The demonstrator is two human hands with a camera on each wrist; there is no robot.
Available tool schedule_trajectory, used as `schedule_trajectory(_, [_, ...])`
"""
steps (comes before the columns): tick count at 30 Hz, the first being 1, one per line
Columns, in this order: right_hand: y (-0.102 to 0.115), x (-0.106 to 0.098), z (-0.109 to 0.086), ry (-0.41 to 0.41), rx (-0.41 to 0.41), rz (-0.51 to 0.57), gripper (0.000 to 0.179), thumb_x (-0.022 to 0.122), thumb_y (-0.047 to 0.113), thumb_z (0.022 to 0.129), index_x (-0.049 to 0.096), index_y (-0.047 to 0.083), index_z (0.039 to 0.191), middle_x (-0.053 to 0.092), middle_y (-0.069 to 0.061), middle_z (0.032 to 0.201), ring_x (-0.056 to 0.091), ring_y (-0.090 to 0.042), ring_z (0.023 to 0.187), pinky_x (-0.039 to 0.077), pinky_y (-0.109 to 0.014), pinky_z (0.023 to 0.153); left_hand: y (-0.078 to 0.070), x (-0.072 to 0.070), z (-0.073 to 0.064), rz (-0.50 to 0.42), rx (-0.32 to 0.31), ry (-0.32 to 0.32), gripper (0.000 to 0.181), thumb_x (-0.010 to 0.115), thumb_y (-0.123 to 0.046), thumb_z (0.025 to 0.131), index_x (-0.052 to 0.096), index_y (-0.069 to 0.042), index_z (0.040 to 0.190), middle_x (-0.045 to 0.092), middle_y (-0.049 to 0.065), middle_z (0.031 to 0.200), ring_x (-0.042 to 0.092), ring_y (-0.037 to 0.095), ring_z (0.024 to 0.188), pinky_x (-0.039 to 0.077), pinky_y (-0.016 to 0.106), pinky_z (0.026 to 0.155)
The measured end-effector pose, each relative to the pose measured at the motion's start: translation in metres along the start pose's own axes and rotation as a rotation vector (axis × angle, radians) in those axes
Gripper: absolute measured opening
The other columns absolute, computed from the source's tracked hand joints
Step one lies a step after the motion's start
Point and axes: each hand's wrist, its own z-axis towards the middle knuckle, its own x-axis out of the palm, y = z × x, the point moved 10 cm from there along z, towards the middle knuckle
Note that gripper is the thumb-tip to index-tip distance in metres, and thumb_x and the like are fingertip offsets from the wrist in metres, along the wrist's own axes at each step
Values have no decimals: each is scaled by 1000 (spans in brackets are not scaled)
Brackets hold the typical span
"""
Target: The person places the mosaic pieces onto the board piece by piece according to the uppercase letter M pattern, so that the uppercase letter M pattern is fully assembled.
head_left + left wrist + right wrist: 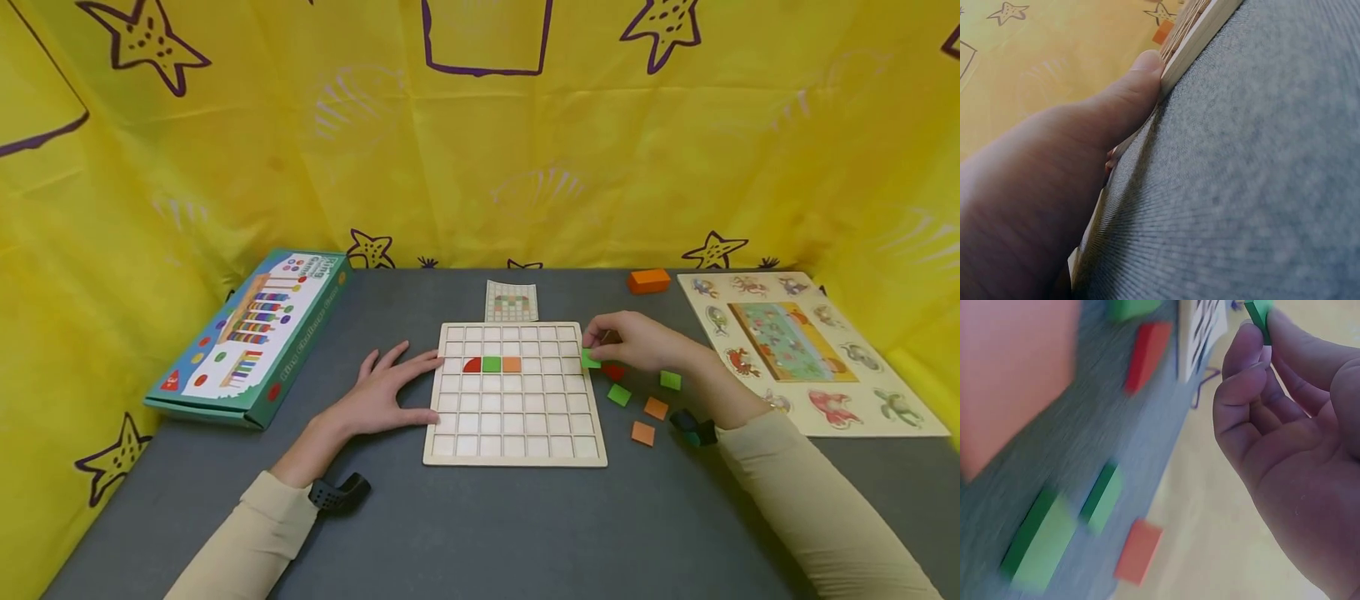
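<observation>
A pale wooden grid board (513, 460) lies on the grey table. One row of it bears a red round-cornered tile (472, 365), a green square tile (491, 364) and an orange square tile (512, 364). My left hand (386, 392) touches the board's left edge with fingers spread; its thumb (1141, 81) meets the rim in the left wrist view. Between thumb and fingertips, my right hand (637, 337) pinches another green tile (590, 359) by the board's right edge. That green tile (1261, 320) shows only partly in the right wrist view.
Right of the board lie loose tiles: red (613, 372), green (618, 394) and orange (642, 433) among them. A small pattern card (512, 287) touches the board's far edge. An orange block (648, 282) and a picture board (885, 379) lie right, a game box (255, 333) left.
</observation>
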Motion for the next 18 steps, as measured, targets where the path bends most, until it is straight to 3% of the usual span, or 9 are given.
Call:
schedule_trajectory(11, [24,22,46,41,-8,62,6,68,5,97,69,5,103,67,-4,99,61,-23,90,50,-39,82,1,-2,0,11,-4,11,86,70,-65,85,43,-25,156,33,-2,162,9,38,152,-6,66,112])
schedule_trajectory(18, [29,38,62,96,6,62,6,67,5,97,69,4,103,67,-2,96,60,-21,90,50,-36,82,1,-1,-1,14,-9,16,86,71,-65,85,43,-25,156,33,-3,162,9,37,152,-6,66,112])
